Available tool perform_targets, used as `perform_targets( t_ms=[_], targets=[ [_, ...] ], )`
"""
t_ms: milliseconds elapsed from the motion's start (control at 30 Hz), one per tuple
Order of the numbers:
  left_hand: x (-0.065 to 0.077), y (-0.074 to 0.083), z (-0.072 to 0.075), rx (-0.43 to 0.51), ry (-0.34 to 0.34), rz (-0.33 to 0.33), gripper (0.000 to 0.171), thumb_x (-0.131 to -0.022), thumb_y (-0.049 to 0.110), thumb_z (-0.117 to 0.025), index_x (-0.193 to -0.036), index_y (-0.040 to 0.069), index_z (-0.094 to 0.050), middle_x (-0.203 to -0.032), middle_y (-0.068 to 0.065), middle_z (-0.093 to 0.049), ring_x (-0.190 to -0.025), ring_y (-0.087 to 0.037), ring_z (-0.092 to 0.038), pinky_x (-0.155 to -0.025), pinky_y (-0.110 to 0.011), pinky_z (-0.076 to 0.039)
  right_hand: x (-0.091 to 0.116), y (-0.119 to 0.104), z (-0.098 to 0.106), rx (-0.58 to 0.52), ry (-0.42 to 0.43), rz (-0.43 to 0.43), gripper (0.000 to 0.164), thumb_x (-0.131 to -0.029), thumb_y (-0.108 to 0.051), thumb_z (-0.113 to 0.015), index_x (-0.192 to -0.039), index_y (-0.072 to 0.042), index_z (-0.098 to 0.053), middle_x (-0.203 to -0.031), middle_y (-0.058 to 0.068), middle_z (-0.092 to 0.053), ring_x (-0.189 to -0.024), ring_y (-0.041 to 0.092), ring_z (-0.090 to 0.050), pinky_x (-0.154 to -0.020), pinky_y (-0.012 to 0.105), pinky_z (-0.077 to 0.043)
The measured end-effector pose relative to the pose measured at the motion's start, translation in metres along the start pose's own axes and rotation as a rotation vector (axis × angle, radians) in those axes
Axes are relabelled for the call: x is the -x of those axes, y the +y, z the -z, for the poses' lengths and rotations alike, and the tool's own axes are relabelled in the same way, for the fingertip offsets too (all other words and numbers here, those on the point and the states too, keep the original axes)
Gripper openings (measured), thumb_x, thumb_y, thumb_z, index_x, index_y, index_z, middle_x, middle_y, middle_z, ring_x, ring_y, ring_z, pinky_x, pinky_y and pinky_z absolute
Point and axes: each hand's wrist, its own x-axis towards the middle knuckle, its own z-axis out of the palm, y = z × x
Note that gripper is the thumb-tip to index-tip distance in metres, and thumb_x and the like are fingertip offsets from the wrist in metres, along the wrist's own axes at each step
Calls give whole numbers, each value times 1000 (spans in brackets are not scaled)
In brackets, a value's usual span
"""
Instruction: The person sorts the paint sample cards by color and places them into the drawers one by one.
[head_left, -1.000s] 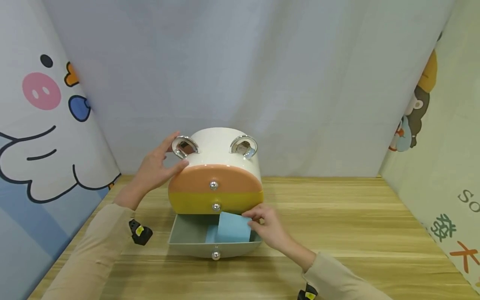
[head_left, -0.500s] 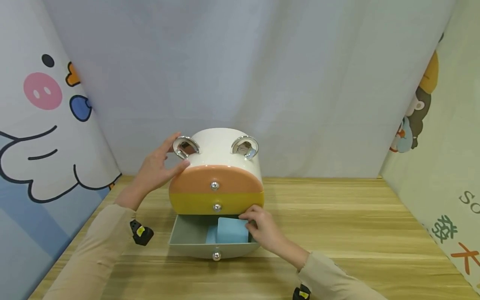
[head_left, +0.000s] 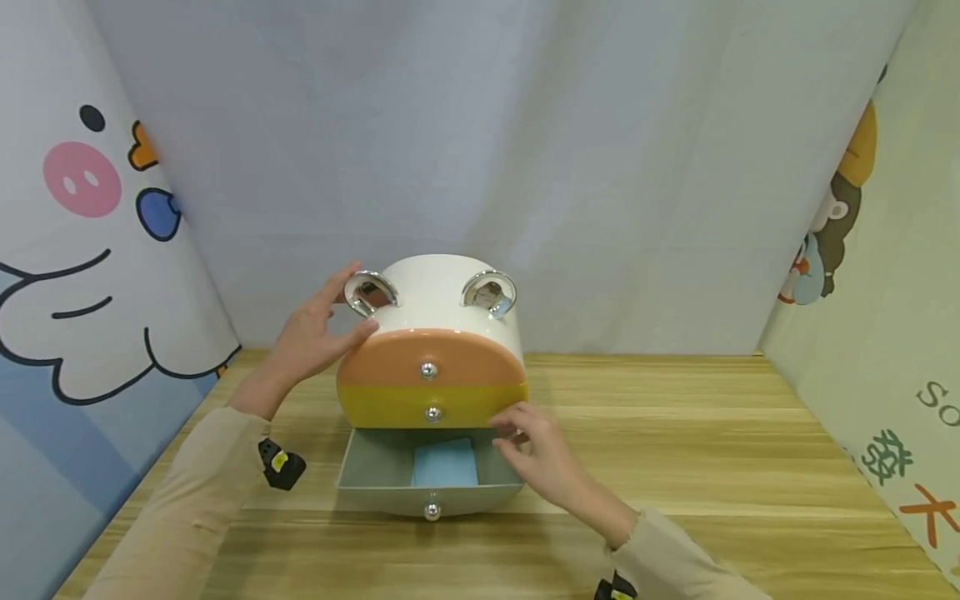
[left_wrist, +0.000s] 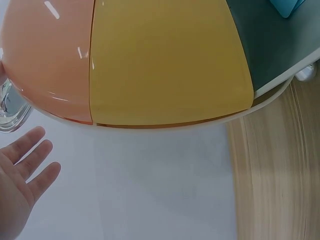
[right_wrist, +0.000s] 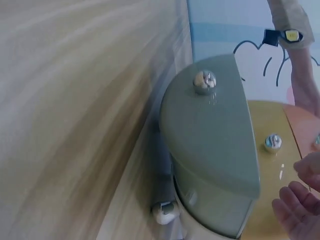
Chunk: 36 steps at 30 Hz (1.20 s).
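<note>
A frog-shaped drawer box (head_left: 450, 292) with a white body and two silver ring ears stands on the table. Its orange drawer (head_left: 382, 362) and yellow drawer (head_left: 375, 407) are closed. The grey-green bottom drawer (head_left: 375, 498) is pulled out, and light blue paper (head_left: 444, 463) lies inside it. My left hand (head_left: 313, 337) rests at the left ear, thumb on the box's upper front edge; the left wrist view shows three other fingers straight and spread. My right hand (head_left: 543, 458) hovers by the bottom drawer's right side, fingers loosely bent, holding nothing.
The box stands on a wood-grain table (head_left: 660, 450) before a plain grey-white curtain (head_left: 600, 167). Cartoon-printed panels stand on both sides. A black device (head_left: 282, 465) with a yellow mark sits by the left wrist, and a similar black device (head_left: 617, 587) by the right.
The right hand lowers a blue sheet it was pinching into the bottom drawer and lets go. The sheet now lies lower and further left, and the fingers have parted. The left hand stays put.
</note>
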Motion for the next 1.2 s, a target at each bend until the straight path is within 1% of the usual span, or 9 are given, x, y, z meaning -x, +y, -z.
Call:
perform_targets(
  t_ms=[133, 267, 333, 433, 633, 733, 900, 1033, 1200],
  targets=[
    [0, 0, 0, -4, 0, 0, 76, -86, 37, -59, -146, 26, -15, -137, -20, -39, -115, -41, -45, -85, -61, -38, 10, -10, -4, -14, 29, 105, 20, -75, 0, -69, -94, -5, -65, -86, 2, -61, -74, 18, -58, -61, 22, -51],
    [0, 0, 0, -11, 3, -4, 76, -85, 37, -60, -146, 25, -16, -136, -19, -40, -115, -40, -45, -85, -60, -38, 22, -21, -15, -28, 30, 208, 21, -74, -4, -71, -93, -7, -63, -85, 0, -61, -72, 11, -56, -59, 18, -49],
    [0, 0, 0, -12, 3, -4, 76, -85, 38, -60, -146, 25, -16, -137, -19, -40, -115, -40, -45, -84, -60, -38, 27, -27, -21, -32, 21, 236, 22, -74, -6, -72, -94, -7, -63, -84, 0, -60, -71, 10, -55, -60, 15, -47],
    [0, 0, 0, -12, 2, -3, 76, -85, 38, -60, -146, 25, -16, -137, -19, -39, -115, -39, -45, -84, -60, -39, 34, -34, -29, -49, 8, 224, 23, -73, -9, -74, -94, -7, -63, -79, -1, -58, -68, 10, -52, -59, 12, -45],
    [0, 0, 1, -16, 4, -10, 76, -86, 38, -59, -147, 24, -15, -136, -20, -40, -115, -39, -45, -85, -59, -38, 45, -36, -47, -105, 6, 130, 23, -72, -9, -75, -91, -6, -63, -75, -1, -57, -64, 13, -54, -55, 15, -47],
    [0, 0, 0, -15, 4, -19, 76, -86, 38, -59, -147, 24, -15, -137, -19, -40, -115, -39, -45, -86, -59, -38, 49, -36, -56, -141, 11, 28, 20, -72, -9, -75, -87, -4, -63, -74, 3, -60, -63, 14, -56, -52, 18, -48],
    [0, 0, 0, -16, 7, -24, 76, -86, 38, -59, -147, 24, -15, -138, -19, -39, -115, -40, -45, -87, -61, -36, 53, -36, -68, -173, -13, -143, 17, -76, -11, -73, -88, -6, -62, -81, 6, -62, -72, 12, -57, -53, 20, -48],
    [0, 0, 0, -13, 5, -24, 76, -86, 38, -59, -147, 24, -15, -138, -19, -38, -116, -39, -45, -90, -61, -34, 55, -35, -77, -196, -12, -192, 18, -75, -7, -72, -91, -7, -63, -81, 6, -62, -73, 9, -58, -52, 19, -48],
    [0, 0, 0, -11, 6, -25, 76, -86, 38, -59, -147, 23, -15, -137, -20, -40, -116, -38, -45, -90, -61, -34, 57, -33, -87, -251, -15, -251, 18, -76, -5, -71, -92, -8, -63, -80, 5, -62, -70, 2, -57, -60, 21, -50]
  ],
)
